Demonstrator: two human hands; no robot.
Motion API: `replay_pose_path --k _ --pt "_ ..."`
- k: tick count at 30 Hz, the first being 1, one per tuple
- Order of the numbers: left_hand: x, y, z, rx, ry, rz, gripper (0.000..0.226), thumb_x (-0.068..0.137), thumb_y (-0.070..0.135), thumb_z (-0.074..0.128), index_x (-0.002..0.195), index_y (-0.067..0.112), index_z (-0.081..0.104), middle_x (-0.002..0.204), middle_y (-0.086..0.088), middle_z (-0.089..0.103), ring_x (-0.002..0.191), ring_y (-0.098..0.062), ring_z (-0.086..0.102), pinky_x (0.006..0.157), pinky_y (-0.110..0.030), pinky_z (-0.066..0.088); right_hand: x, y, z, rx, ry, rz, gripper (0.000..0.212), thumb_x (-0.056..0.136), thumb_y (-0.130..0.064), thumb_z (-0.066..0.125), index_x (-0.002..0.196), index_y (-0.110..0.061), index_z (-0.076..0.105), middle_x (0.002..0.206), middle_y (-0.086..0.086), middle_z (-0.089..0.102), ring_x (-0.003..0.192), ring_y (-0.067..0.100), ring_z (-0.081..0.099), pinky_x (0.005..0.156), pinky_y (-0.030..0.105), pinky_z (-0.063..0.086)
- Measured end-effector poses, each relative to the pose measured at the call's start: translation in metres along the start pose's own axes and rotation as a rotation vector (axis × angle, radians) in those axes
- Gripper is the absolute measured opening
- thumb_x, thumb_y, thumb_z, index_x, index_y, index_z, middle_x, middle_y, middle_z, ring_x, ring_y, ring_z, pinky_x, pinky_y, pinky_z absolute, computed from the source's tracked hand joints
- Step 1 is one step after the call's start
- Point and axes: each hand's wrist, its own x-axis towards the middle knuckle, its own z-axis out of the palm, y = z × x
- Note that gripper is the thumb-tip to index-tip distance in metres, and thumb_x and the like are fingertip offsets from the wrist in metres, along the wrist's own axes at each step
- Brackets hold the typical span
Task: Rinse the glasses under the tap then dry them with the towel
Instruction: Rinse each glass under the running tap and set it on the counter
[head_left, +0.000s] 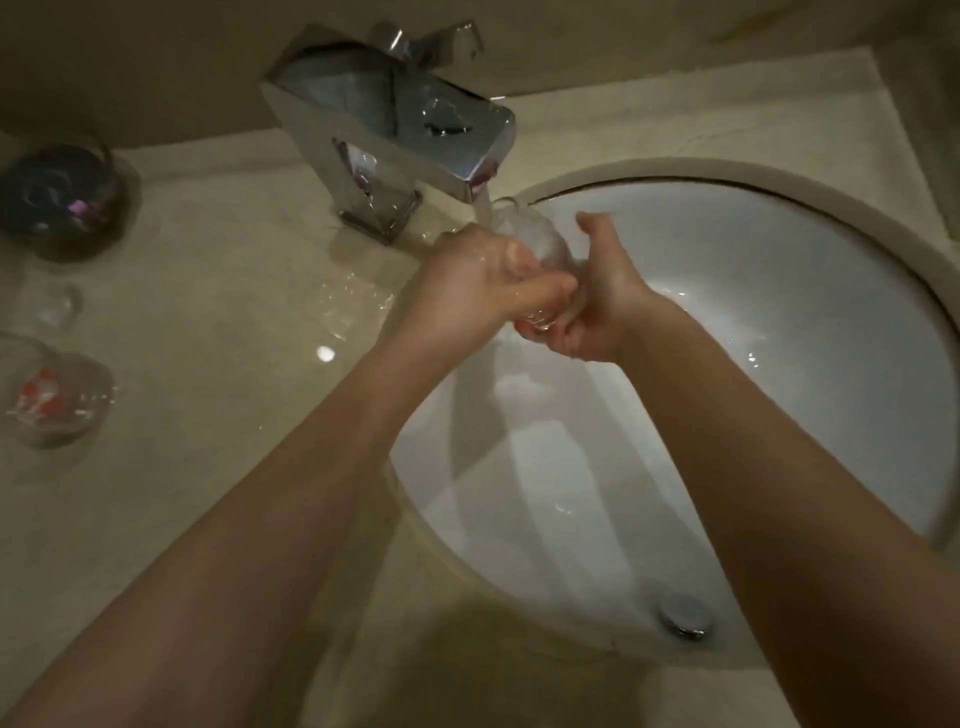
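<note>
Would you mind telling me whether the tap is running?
Running: a stream falls from the tap spout onto the glass held by both hands.

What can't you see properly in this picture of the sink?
All in the head view:
- Clear drinking glass under the chrome tap: left hand and right hand cover its lower part; running water blurs the rest.
- Towel: not visible.
- Clear glass with red marks on the counter: cut by the left edge, blurred.
</note>
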Motion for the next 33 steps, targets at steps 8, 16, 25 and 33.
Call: replay_pose_path --k 8,16,25,33 --pt "0.024 0.014 -0.004 -0.332 0.019 -0.152 0.032 0.081 0.019 0.077 0.106 0.001 0.069 0.075 -0.009 0.074 0.071 -0.02 0.074 0.069 -0.035 0.062 0.023 0.023 0.015 0.043 0.293 -0.61 0.027 0.092 -0.025 0.036 0.088 -0.012 0.059 0.079 0.015 0.059 0.061 0.022 0.052 0.045 0.024 0.037" --pt "0.007 0.01 -0.006 0.197 -0.108 0.241 0.023 0.07 0.035 0.071 0.073 0.013 0.078 0.061 0.0 0.07 0.061 -0.005 0.068 0.07 -0.025 0.055 0.01 0.008 0.0 0.179 -0.087 -0.065 0.046 0.094 -0.03 0.031 0.068 -0.01 0.062 0.056 0.004 0.056 0.04 0.013 0.051 0.037 0.016 0.035" --pt "0.02 0.001 -0.007 -0.394 0.02 -0.094 0.024 0.089 0.022 0.069 0.085 -0.001 0.072 0.076 -0.014 0.074 0.072 -0.031 0.073 0.074 -0.04 0.061 0.02 0.027 0.011 -0.055 0.266 -0.523 0.053 0.081 -0.05 0.037 0.106 -0.009 0.06 0.083 0.01 0.068 0.056 0.02 0.062 0.05 0.028 0.043" --pt "0.006 -0.001 -0.005 -0.553 0.085 -0.072 0.01 0.084 0.012 0.072 0.084 0.003 0.07 0.065 -0.002 0.071 0.061 -0.014 0.069 0.06 -0.022 0.053 -0.005 0.02 0.0 -0.248 0.137 -0.464 0.055 0.092 -0.059 0.046 0.116 -0.012 0.065 0.104 0.012 0.072 0.089 0.022 0.071 0.068 0.032 0.057"
